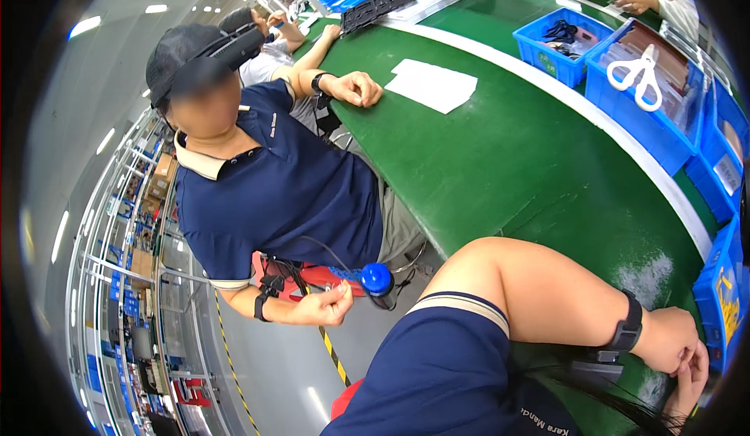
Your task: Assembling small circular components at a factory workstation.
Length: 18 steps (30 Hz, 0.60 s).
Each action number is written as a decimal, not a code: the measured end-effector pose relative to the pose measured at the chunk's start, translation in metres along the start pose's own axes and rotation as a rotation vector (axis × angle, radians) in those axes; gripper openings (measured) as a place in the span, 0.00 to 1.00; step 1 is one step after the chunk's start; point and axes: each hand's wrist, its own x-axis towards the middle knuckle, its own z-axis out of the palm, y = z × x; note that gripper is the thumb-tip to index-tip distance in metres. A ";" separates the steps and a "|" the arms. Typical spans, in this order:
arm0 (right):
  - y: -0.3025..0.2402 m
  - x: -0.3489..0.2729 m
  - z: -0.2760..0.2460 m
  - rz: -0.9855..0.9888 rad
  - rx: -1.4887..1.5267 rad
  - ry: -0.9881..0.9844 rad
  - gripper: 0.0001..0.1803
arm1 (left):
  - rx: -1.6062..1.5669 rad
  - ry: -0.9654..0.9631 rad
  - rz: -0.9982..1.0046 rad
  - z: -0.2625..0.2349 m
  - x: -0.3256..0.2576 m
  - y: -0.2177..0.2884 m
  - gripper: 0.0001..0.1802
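near blue bin (709,286); left hand (668,338) curled, touching right hand (691,383); grips unclear; green tabletop (500,162) spreads to edge

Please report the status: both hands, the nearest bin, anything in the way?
Left hand and right hand together, fingers meeting; any grasp unclear. Blue bin with yellow pieces close beside them. Left forearm extends over green table.

Blue plastic bin (705,315): open-topped, upright, just right of left hand (668,338), partly lost in dark view edge. Yellow pieces (728,301): slim, loose, jumbled inside bin, up and right of grip, untouched.
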 end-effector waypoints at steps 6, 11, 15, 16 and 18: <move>0.028 0.005 -0.029 -0.008 -0.030 0.001 0.30 | 0.002 -0.048 -0.017 0.004 0.002 -0.005 0.03; 0.026 0.007 -0.031 -0.007 -0.042 -0.003 0.30 | 0.017 -0.024 0.012 0.006 0.003 -0.006 0.04; 0.030 0.007 -0.032 -0.006 -0.033 -0.018 0.30 | 0.008 -0.020 -0.001 0.008 0.004 -0.008 0.03; 0.030 0.008 -0.032 -0.007 -0.029 -0.032 0.30 | 0.010 -0.023 0.004 0.008 0.004 -0.008 0.03; 0.027 0.007 -0.027 -0.029 -0.032 -0.015 0.30 | 0.013 0.002 0.029 0.008 0.003 -0.007 0.03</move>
